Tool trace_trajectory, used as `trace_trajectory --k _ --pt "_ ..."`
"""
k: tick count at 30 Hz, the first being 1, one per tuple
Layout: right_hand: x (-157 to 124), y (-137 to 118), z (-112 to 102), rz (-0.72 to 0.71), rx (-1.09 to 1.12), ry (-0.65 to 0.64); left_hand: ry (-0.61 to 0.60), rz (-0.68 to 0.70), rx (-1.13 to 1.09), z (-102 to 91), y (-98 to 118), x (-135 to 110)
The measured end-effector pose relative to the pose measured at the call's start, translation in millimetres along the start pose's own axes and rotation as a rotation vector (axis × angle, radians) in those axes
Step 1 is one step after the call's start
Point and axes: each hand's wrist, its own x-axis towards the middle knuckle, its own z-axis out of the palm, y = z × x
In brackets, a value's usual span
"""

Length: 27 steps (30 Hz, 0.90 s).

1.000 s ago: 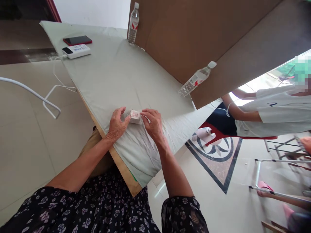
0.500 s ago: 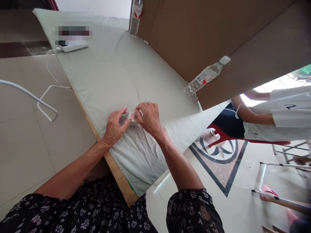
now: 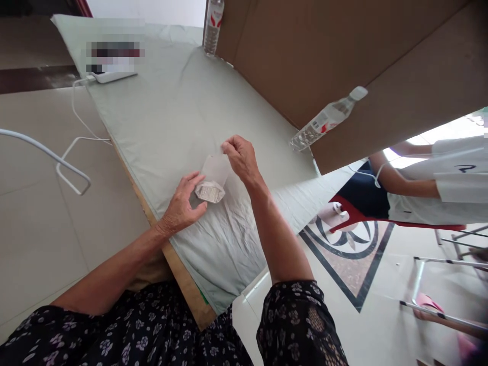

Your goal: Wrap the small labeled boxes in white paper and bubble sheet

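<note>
A small whitish packet (image 3: 210,192) with fine print on its face lies on the cloth-covered table. From its far side a thin, pale, translucent sheet (image 3: 214,168) spreads up and away; whether it is wrapper or paper I cannot tell. My left hand (image 3: 183,201) is open beside the packet, thumb and fingers apart around its left side, fingertips at or very near its edge. Beyond the packet, my right hand (image 3: 241,156) is raised with thumb and forefinger pinched at the sheet's upper right corner, where the contact is partly blurred.
A clear bottle (image 3: 328,119) leans by the cardboard panel (image 3: 328,56), and another bottle (image 3: 213,28) stands at its far end. A white device (image 3: 116,75) with a cable sits at the table's far left. To the right is a person in a white sleeve (image 3: 459,185).
My right hand has moved up and away from the packet, and the pale sheet now stretches out behind it. The left hand's fingers have spread wider, and the packet's printed face shows.
</note>
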Motion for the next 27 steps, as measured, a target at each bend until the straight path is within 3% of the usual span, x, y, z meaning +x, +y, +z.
trace_trajectory --k 4,7,11,15,18,21,24,27 --pt "23.6 22.5 7.4 0.094 0.033 -0.002 -0.012 -0.005 -0.014 -2.0 3.0 0.9" --pt "21.8 37.7 7.6 0.168 0.071 0.065 -0.001 -0.030 -0.058 -3.0 4.2 -1.0" --pt "-15.9 42.6 -9.1 0.179 0.142 0.204 -0.051 -0.074 -0.154 -6.5 7.8 -4.7" --pt "-68.3 37.4 -21.4 0.306 0.121 0.074 -0.048 -0.115 -0.199 -9.1 12.7 -4.8" --pt "-86.4 37.4 -9.7 0.387 0.122 -0.007 -0.042 -0.126 -0.183 -7.9 13.7 -3.7" --pt "-80.0 41.5 12.1 0.331 0.176 -0.014 -0.014 -0.103 -0.142 -5.6 12.2 -3.2" --pt "-67.1 45.5 25.0 0.260 0.243 0.033 0.017 -0.053 -0.099 -4.0 9.7 -3.3" --pt "-66.5 43.2 21.0 0.251 0.199 0.121 0.016 -0.032 -0.064 -3.4 7.8 -3.0"
